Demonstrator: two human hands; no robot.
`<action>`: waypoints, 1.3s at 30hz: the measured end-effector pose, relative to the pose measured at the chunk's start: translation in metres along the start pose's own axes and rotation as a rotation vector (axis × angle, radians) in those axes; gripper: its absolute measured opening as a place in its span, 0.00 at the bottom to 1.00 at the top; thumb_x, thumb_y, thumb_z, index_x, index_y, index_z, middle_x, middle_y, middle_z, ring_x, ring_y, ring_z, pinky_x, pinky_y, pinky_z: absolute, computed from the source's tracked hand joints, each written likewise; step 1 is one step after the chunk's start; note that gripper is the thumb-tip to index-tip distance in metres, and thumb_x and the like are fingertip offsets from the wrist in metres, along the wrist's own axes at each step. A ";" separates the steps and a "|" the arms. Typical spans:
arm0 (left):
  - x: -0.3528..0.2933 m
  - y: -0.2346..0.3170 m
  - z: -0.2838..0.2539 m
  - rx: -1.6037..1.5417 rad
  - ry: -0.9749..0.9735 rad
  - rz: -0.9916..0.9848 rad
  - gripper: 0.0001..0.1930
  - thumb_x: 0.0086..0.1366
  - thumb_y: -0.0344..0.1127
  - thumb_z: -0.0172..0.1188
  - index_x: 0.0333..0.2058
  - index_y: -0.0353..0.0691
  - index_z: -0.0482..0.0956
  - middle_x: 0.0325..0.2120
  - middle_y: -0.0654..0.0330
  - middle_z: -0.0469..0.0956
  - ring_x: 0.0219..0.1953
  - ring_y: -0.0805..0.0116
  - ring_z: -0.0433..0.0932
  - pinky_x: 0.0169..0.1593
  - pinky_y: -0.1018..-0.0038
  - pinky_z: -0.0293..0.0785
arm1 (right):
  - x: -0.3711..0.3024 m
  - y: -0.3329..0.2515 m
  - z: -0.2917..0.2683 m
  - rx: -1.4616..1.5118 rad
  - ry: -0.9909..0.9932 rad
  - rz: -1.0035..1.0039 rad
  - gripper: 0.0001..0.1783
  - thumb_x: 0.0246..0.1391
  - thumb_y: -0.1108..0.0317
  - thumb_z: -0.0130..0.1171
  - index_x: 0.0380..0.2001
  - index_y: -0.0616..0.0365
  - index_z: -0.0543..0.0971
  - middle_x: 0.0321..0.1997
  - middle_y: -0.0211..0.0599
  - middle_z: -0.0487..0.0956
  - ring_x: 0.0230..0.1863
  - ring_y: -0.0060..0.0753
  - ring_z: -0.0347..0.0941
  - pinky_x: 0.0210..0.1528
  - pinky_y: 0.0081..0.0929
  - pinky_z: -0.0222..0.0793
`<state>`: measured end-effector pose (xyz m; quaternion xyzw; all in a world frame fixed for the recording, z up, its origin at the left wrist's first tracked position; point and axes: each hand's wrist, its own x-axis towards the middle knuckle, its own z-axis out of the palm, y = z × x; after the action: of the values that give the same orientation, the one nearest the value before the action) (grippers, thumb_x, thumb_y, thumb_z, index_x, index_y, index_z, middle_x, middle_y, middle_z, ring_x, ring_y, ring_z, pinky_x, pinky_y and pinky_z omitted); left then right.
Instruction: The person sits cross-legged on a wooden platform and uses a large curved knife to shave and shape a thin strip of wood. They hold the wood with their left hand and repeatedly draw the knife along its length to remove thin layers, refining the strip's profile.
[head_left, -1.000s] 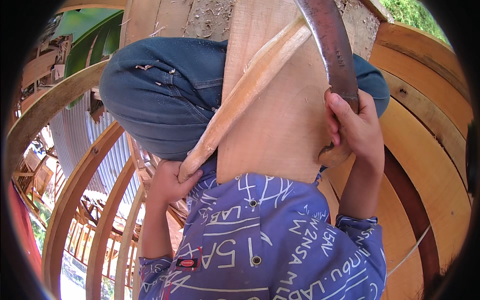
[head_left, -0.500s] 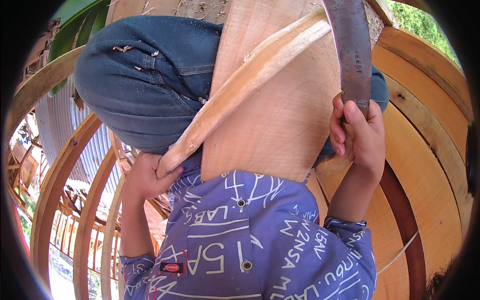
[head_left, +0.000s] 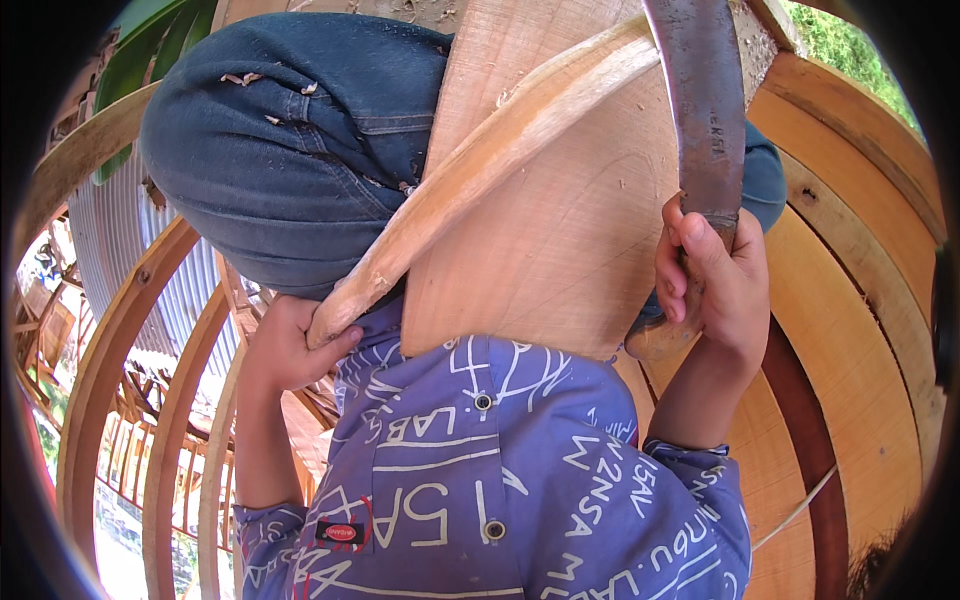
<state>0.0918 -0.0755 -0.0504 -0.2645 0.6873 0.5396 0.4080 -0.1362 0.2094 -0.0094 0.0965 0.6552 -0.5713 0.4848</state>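
Well, my left hand (head_left: 288,345) is closed around the near end of a pale wooden stick (head_left: 480,165), which slants from near left to far right over a broad board (head_left: 520,275). My right hand (head_left: 718,285) is wrapped around the wooden handle (head_left: 658,338) of a curved knife, its dark blade (head_left: 702,120) pointing to the far side. The stick's far end lies right at the blade's edge; whether they touch, I cannot tell. The board's near end is by my blue shirt (head_left: 430,490), and wood shavings (head_left: 240,79) sit on my jeans (head_left: 270,160) at the left.
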 end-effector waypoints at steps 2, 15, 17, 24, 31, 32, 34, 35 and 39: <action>0.000 0.002 -0.001 -0.016 -0.005 -0.018 0.09 0.51 0.31 0.63 0.18 0.33 0.76 0.11 0.59 0.74 0.15 0.74 0.73 0.22 0.76 0.65 | 0.001 0.001 0.002 0.016 0.003 0.003 0.13 0.59 0.62 0.55 0.27 0.61 0.72 0.13 0.26 0.68 0.09 0.15 0.61 0.11 0.16 0.55; -0.002 -0.003 -0.003 0.022 0.002 0.019 0.12 0.50 0.36 0.66 0.18 0.32 0.77 0.11 0.58 0.74 0.15 0.71 0.74 0.23 0.75 0.66 | 0.001 -0.001 -0.003 -0.133 0.089 -0.021 0.11 0.57 0.65 0.57 0.26 0.62 0.73 0.15 0.26 0.70 0.13 0.13 0.63 0.13 0.14 0.56; -0.002 -0.005 -0.002 0.041 0.021 0.039 0.12 0.50 0.36 0.66 0.18 0.33 0.77 0.11 0.58 0.74 0.15 0.71 0.74 0.22 0.74 0.66 | 0.004 0.001 -0.004 -0.218 0.148 -0.094 0.11 0.56 0.64 0.58 0.28 0.63 0.74 0.16 0.26 0.71 0.14 0.12 0.63 0.14 0.14 0.56; -0.001 -0.014 0.001 0.028 0.036 0.064 0.13 0.51 0.37 0.66 0.17 0.33 0.77 0.10 0.58 0.74 0.15 0.72 0.75 0.22 0.75 0.68 | -0.002 0.000 -0.001 -0.196 0.226 -0.153 0.12 0.58 0.65 0.56 0.35 0.65 0.75 0.16 0.27 0.71 0.13 0.13 0.61 0.14 0.13 0.55; -0.001 -0.002 -0.004 -0.009 -0.016 0.013 0.13 0.52 0.36 0.65 0.17 0.32 0.77 0.11 0.59 0.75 0.16 0.74 0.76 0.22 0.77 0.69 | -0.020 0.017 0.012 -0.055 0.137 -0.045 0.12 0.60 0.65 0.53 0.38 0.66 0.73 0.16 0.27 0.70 0.12 0.12 0.61 0.14 0.13 0.55; -0.002 -0.003 -0.002 -0.013 -0.012 0.002 0.13 0.52 0.36 0.65 0.18 0.32 0.77 0.11 0.59 0.75 0.16 0.75 0.76 0.22 0.77 0.68 | -0.024 0.016 0.020 -0.082 0.139 0.015 0.12 0.59 0.66 0.54 0.37 0.66 0.74 0.15 0.26 0.70 0.13 0.12 0.61 0.15 0.14 0.55; -0.002 -0.003 -0.001 -0.010 -0.002 0.008 0.13 0.52 0.35 0.65 0.18 0.32 0.77 0.10 0.59 0.74 0.16 0.75 0.76 0.22 0.77 0.68 | -0.025 0.020 0.018 -0.165 0.110 -0.018 0.12 0.59 0.66 0.55 0.37 0.67 0.74 0.15 0.25 0.70 0.13 0.11 0.61 0.15 0.14 0.55; -0.002 -0.003 0.000 -0.002 0.004 0.026 0.13 0.52 0.35 0.65 0.18 0.32 0.77 0.10 0.59 0.74 0.16 0.75 0.76 0.22 0.77 0.68 | -0.027 0.022 0.017 -0.206 0.095 -0.029 0.12 0.58 0.66 0.55 0.36 0.67 0.74 0.15 0.25 0.70 0.13 0.11 0.61 0.15 0.14 0.55; -0.003 -0.008 0.001 -0.014 0.006 0.075 0.12 0.52 0.35 0.65 0.18 0.31 0.77 0.10 0.59 0.74 0.15 0.74 0.75 0.21 0.76 0.68 | -0.019 0.007 0.014 -0.177 0.197 -0.075 0.11 0.58 0.65 0.56 0.33 0.65 0.74 0.15 0.25 0.70 0.13 0.11 0.60 0.14 0.13 0.54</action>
<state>0.0999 -0.0772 -0.0526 -0.2431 0.6940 0.5586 0.3836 -0.1145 0.2079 0.0017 0.0846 0.7506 -0.5168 0.4030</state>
